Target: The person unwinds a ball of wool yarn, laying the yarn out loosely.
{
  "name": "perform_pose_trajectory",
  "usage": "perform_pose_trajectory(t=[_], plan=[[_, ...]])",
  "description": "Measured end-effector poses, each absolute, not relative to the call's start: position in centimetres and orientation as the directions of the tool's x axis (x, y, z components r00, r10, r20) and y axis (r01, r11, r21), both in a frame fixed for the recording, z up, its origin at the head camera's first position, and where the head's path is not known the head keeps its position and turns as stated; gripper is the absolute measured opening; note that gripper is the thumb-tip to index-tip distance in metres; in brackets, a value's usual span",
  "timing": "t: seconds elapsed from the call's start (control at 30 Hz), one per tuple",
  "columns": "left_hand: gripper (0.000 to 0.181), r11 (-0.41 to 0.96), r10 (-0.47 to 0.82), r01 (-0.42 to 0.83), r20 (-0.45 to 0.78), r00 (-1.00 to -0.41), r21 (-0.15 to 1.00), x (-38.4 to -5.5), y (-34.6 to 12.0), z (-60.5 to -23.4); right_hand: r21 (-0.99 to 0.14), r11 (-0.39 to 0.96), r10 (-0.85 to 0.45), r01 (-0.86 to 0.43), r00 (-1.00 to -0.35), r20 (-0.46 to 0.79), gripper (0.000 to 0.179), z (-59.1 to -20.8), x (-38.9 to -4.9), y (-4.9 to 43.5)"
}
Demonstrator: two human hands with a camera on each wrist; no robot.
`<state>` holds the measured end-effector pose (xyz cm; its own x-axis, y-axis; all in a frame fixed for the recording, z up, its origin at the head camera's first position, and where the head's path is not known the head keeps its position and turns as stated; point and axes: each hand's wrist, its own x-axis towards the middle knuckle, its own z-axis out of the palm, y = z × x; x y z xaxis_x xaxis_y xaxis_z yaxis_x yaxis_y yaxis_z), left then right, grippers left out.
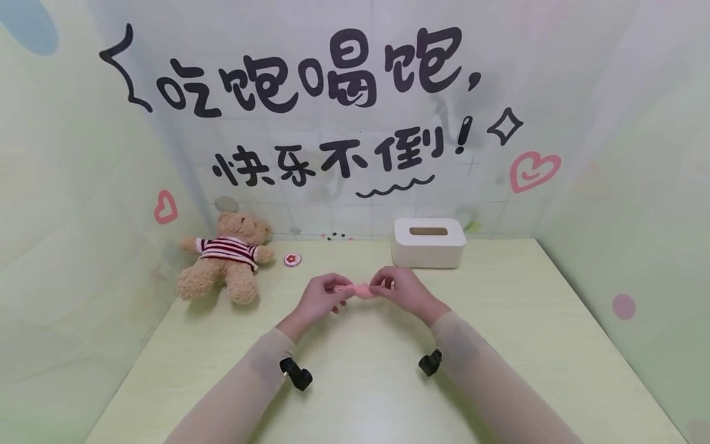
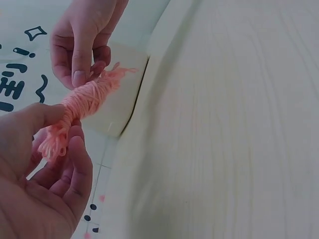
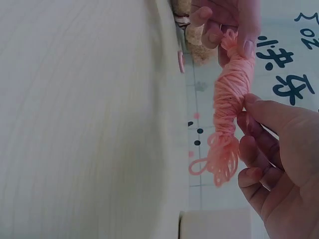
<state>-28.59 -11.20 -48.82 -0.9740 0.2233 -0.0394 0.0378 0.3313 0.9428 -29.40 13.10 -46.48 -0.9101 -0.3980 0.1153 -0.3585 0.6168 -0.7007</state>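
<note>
I see the left hand (image 1: 326, 296) and right hand (image 1: 406, 290) pinch the pink yarn (image 2: 85, 99) with their fingers; if one slips, the loops (image 3: 224, 158) might unwind.

**Three things along the back, one in the middle**

Between your left hand (image 1: 320, 300) and right hand (image 1: 405, 290), over the pale wood-grain surface (image 1: 366, 382), is the pink wound-yarn bundle (image 3: 232, 89). Behind it to your left lies the tan plush bear in a striped shirt (image 1: 226, 250), the small round flower badge (image 1: 293, 259) just right of it. Back right stands the white rounded-rectangular slotted box (image 1: 428, 254).
</note>
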Motion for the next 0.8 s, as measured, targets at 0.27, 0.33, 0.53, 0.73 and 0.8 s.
perform_pose_trajectory(t=[0.27, 0.33, 0.53, 0.73, 0.8], plan=[[0.029, 0.336, 0.323, 0.127, 0.012, -0.946, 0.933, -27.5, -12.5, -47.4, -0.625, 0.629, -0.441, -0.462, -0.874, 0.203, 0.008, -44.5, -28.5, 13.7], [0.028, 0.326, 0.351, 0.159, 0.037, -0.936, 0.932, -27.3, -12.9, -47.0, -0.6, 0.628, -0.457, -0.496, -0.859, 0.232, 0.008, -44.0, -28.4, 14.0], [0.024, 0.297, 0.364, 0.217, 0.1, -0.926, 0.93, -26.9, -14.2, -45.9, -0.552, 0.644, -0.467, -0.53, -0.844, 0.266, 0.009, -43.5, -28.3, 15.0], [0.027, 0.274, 0.262, 0.221, 0.148, -0.954, 0.936, -26.7, -15.1, -45.4, -0.541, 0.66, -0.479, -0.521, -0.847, 0.231, 0.005, -44.1, -27.8, 16.2], [0.029, 0.273, 0.238, 0.224, 0.16, -0.958, 0.935, -26.8, -15.5, -45.4, -0.565, 0.649, -0.472, -0.51, -0.852, 0.227, 0.006, -44.2, -27.4, 16.9]])
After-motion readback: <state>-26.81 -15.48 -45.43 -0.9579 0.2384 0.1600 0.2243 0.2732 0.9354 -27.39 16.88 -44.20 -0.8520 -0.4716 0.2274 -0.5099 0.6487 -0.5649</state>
